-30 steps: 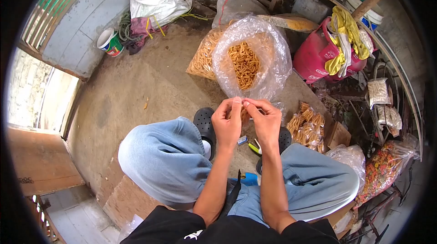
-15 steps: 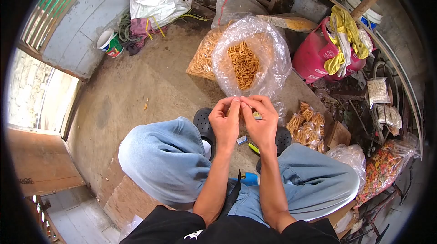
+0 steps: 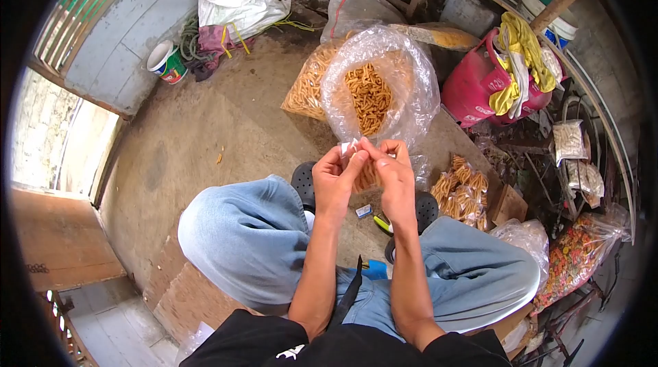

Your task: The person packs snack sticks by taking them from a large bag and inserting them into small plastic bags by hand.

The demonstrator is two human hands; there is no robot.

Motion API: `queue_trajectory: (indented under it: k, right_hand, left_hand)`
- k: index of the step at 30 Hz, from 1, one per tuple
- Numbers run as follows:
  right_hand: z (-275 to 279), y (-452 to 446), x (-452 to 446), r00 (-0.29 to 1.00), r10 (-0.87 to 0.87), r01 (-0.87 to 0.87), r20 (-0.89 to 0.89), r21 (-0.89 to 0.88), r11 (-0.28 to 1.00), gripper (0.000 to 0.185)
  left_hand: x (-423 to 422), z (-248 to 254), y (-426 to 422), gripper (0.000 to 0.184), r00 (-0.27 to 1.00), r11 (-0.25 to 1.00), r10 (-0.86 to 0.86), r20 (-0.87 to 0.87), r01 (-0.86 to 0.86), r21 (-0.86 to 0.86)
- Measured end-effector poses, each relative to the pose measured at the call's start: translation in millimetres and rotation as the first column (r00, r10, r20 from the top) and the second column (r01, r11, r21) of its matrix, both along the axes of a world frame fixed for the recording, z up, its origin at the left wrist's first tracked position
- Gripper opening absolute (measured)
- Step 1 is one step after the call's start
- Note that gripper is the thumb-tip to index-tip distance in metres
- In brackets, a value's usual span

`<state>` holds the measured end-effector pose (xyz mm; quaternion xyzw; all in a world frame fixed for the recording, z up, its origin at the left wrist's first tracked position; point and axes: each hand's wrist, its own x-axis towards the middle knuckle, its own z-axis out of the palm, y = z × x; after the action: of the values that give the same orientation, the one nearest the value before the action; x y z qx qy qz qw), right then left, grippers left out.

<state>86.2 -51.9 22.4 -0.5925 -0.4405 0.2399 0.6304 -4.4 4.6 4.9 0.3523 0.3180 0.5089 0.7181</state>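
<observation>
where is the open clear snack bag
In the head view, the open clear snack bag sits right of upper centre, just beyond the left hand and right hand, with the pink drum to its right.

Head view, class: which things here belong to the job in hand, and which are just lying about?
Likely part of the job:
- small held bag
- open bag
- snacks inside it
- filled bags

Apparently just lying about:
- tub
- white sack
- pink container
- yellow cloth
</observation>
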Motion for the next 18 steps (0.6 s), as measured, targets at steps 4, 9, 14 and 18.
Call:
queue_trajectory:
  k: [4,9,14,18]
  right_hand:
    - [12,-7,10,0.986,0.07,-0.084,-0.152,-0.09,0.992,0.039]
    - [11,-9,11,0.951,0.092,-0.12,-0.296,-0.08,0.989,0.028]
    - [17,-10,17,0.899,-0.007,-0.094,-0.439,-0.208,0.974,0.019]
    - [13,-14,28,0.881,0.01,-0.153,-0.473,-0.265,0.952,0.019]
  left_hand:
    - [0,0,-3,0.01,0.995,0.997,-0.055,-0.083,0.059,0.045]
    - [-1,-3,-6,0.01,0.985,0.997,-0.023,-0.172,0.036,0.073]
    - [0,5,-9,0.009,0.974,0.985,-0.039,-0.223,0.074,0.153]
    - [-2,-2,-9,0.009,0.967,0.973,-0.105,-0.231,0.148,0.179]
